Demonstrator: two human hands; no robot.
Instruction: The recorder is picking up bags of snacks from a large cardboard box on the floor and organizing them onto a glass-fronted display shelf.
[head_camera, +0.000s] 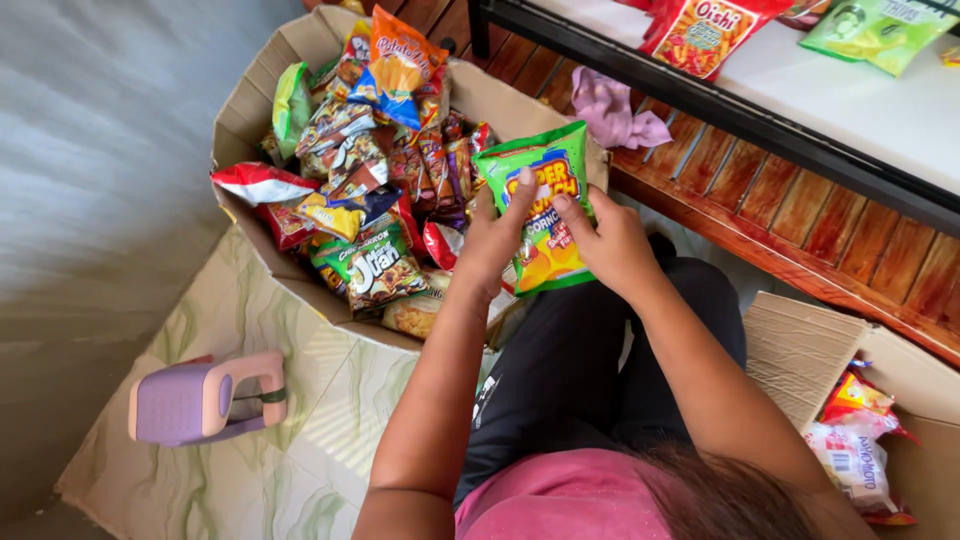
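Both hands hold one green and yellow snack bag (545, 175) upright over the near edge of a cardboard box (262, 90). My left hand (492, 240) grips the bag's left side with the thumb on its front. My right hand (610, 240) grips its right side, fingers on the front. The box is heaped with several colourful snack bags (375, 150), among them an orange and blue one (400, 65) on top and a green one (375, 265) at the front. My legs in dark trousers (570, 380) are below the hands.
A small lilac plastic stool (200, 400) lies on the pale green patterned floor mat (300, 440) at the left. A second cardboard box (800, 350) with snack packets stands at the right. A wooden bench (800, 210) with a purple cloth (615, 110) and a white table (850, 100) with snack bags stand behind.
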